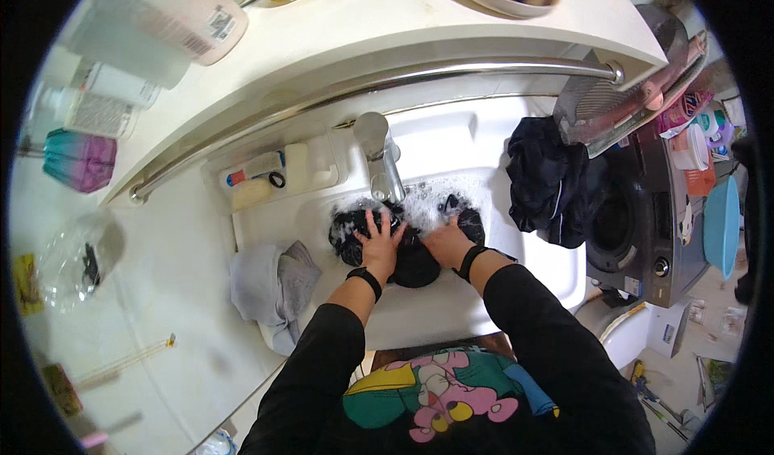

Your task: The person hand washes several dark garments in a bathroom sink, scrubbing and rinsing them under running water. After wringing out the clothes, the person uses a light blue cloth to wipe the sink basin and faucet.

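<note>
Black wet fabric lies bunched in the basin of a white sink, among white suds. My left hand presses on the fabric's left part with its fingers spread. On the right, my right hand is down in the fabric and suds; its fingertips are mostly hidden, so its hold cannot be told. Just beyond both hands stands a chrome faucet. Grey cloth hangs over the sink's left edge, and a dark garment is draped over the right edge.
A clear tray with soap bars and a tube sits behind the basin's left side. Above run a metal rail and a white shelf with bottles. To the right are a washing machine and a blue basin.
</note>
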A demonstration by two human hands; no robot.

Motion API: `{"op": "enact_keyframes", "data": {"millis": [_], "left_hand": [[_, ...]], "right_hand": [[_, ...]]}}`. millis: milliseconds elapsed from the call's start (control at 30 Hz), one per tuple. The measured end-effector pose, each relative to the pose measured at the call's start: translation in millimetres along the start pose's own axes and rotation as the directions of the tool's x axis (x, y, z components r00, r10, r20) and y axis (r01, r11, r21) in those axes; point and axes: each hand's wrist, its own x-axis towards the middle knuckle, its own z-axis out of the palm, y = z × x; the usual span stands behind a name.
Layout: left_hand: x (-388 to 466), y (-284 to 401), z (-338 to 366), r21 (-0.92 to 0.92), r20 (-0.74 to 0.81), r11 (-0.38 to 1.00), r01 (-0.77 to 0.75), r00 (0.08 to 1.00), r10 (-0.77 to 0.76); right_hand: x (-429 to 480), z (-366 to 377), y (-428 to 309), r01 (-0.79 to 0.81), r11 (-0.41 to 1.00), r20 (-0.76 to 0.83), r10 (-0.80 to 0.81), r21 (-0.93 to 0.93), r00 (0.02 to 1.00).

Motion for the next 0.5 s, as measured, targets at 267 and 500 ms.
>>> {"op": "enact_keyframes", "data": {"millis": [267,500], "left_hand": [[34,-14,24,0.069,0.19,0.993,-0.094,0.979,0.08],[20,-20,-15,-0.141,0.313,0.987,-0.083,0.942,0.124]], "right_hand": [[16,5,10,0.057,0.998,-0.062,-0.057,-0.002,0.996],[0,-33,3,0.027,0.995,-0.071,-0.034,-0.097,0.997]]}}
